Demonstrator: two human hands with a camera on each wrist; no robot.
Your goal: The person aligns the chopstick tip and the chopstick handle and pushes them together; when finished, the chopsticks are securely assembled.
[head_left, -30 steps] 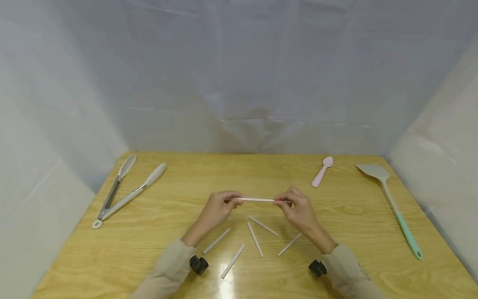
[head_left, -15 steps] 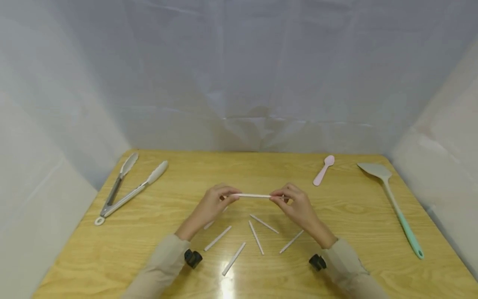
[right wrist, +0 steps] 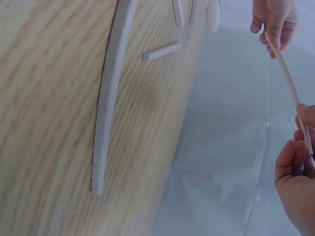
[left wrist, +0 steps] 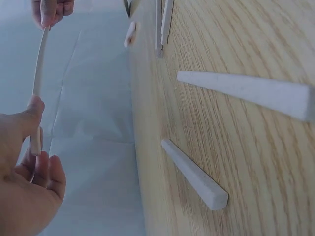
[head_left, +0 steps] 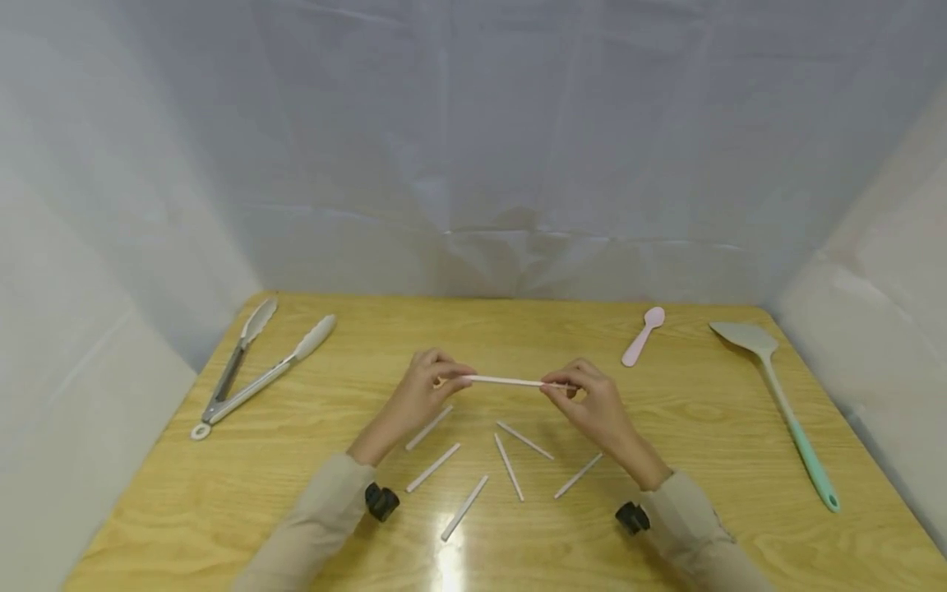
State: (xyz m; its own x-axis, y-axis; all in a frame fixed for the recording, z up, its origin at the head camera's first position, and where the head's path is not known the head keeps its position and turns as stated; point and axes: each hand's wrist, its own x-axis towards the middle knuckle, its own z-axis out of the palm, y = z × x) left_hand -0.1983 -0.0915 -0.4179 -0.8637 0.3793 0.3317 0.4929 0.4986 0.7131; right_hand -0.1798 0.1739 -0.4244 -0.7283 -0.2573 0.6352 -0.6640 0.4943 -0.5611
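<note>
A thin white square-edged stick (head_left: pixel 506 381) spans the gap between both hands, held level above the table. My left hand (head_left: pixel 418 396) pinches its left end between thumb and fingers; my right hand (head_left: pixel 598 407) pinches the other end the same way. Seen from the left wrist, the held stick (left wrist: pixel 39 64) bows slightly. Below the hands, several similar sticks lie scattered on the wood, among them one near the left forearm (head_left: pixel 432 467), a stick in the middle (head_left: pixel 509 467) and one by the right wrist (head_left: pixel 579 475).
Metal tongs (head_left: pixel 251 378) lie spread apart at the table's left. A small pink spoon (head_left: pixel 644 337) rests at the back right, and a spatula (head_left: pixel 777 403) with a green handle lies along the right side. Pale sheeting (head_left: pixel 473 164) walls the table's back and sides.
Both hands rise slightly in the view with the stick, and the left hand shifts a little left, uncovering another stick on the table. The stick stays pinched at both ends.
</note>
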